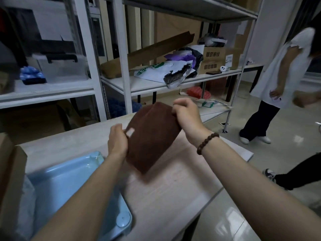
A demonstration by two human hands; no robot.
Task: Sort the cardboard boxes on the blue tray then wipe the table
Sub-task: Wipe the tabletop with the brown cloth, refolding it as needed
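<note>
Holding a brown cloth (152, 134) above the tabletop (173, 188), both hands clench it; tray (69, 180) at seven o'clock looks sorted, wiping remains.

Cardboard box (214, 60) on shelf (149, 83) beyond my hands: dark printed characters, too blurred to read. Green lettering on white bag (152, 71) there, unreadable too. Nothing else legible.

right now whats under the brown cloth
Bare table shows under the cloth, which both hands hold up, left hand, right hand. The patch behind it is hidden.
</note>
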